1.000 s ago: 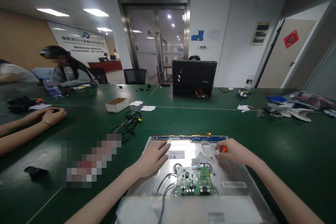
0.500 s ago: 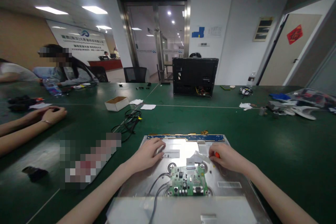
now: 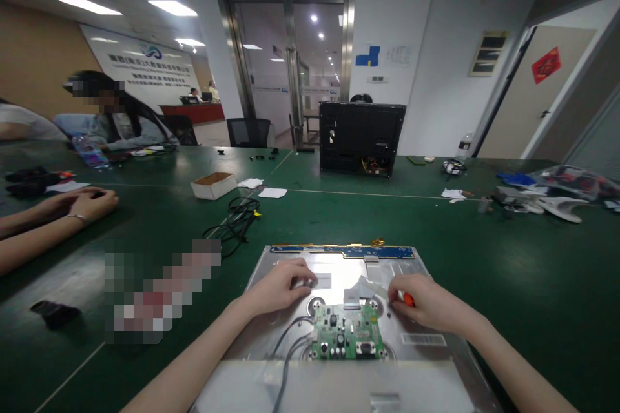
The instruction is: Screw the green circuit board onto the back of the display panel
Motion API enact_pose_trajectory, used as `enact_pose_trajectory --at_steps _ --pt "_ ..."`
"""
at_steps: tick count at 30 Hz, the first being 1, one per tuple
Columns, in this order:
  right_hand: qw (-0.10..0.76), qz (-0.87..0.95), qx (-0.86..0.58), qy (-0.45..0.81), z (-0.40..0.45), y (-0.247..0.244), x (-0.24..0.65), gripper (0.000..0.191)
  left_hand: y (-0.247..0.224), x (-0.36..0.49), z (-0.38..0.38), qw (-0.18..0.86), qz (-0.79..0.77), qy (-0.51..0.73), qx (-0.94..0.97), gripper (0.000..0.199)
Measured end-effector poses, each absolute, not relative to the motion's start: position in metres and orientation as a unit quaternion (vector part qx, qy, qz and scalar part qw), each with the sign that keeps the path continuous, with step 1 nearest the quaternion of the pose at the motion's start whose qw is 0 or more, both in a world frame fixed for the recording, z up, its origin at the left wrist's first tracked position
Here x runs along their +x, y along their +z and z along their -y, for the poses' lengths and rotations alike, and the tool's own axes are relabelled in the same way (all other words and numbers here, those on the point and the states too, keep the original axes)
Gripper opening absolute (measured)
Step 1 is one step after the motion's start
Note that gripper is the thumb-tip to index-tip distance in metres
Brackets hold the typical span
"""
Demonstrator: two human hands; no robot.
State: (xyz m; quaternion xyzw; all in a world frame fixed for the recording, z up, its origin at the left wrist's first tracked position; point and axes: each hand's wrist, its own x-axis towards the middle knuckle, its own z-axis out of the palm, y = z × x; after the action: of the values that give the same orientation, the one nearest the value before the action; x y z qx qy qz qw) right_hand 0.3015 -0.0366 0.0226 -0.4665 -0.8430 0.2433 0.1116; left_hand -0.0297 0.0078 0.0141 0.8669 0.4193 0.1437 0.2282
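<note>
A metal-backed display panel (image 3: 271, 335) lies before me, with a green circuit board (image 3: 339, 334) on its middle and a narrow blue circuit board (image 3: 314, 250) along its far edge. My left hand (image 3: 285, 285) rests on the metal with bent fingers, thumb apart, holding nothing visible. On the right, my right hand (image 3: 421, 300) is closed around a small orange-handled tool (image 3: 409, 299); its working end is hidden. The right fingertips are at the end of a crumpled silvery tape strip (image 3: 363, 287); whether they pinch it I cannot tell. Grey cables (image 3: 285, 368) run from the green board.
Black cables (image 3: 237, 219) and an open cardboard box (image 3: 214, 186) lie left of the panel. A black monitor housing (image 3: 361, 139) stands behind. Scattered parts (image 3: 527, 197) lie at the right. Another person's hands (image 3: 92, 203) are at the left.
My left hand has slid slightly right and toward me, its fingers more bent. My right hand has shifted slightly right and lower, showing more of the orange handle. The view has turned slightly.
</note>
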Motion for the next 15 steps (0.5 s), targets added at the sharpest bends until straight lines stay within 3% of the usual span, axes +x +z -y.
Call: enact_pose_trajectory --at_steps 15 --pt "0.1 0.85 -0.432 0.285 0.0437 0.0235 0.2916 0.014 0.0168 -0.0285 -0.0057 0.24 -0.415 0.136 0.867 0.012"
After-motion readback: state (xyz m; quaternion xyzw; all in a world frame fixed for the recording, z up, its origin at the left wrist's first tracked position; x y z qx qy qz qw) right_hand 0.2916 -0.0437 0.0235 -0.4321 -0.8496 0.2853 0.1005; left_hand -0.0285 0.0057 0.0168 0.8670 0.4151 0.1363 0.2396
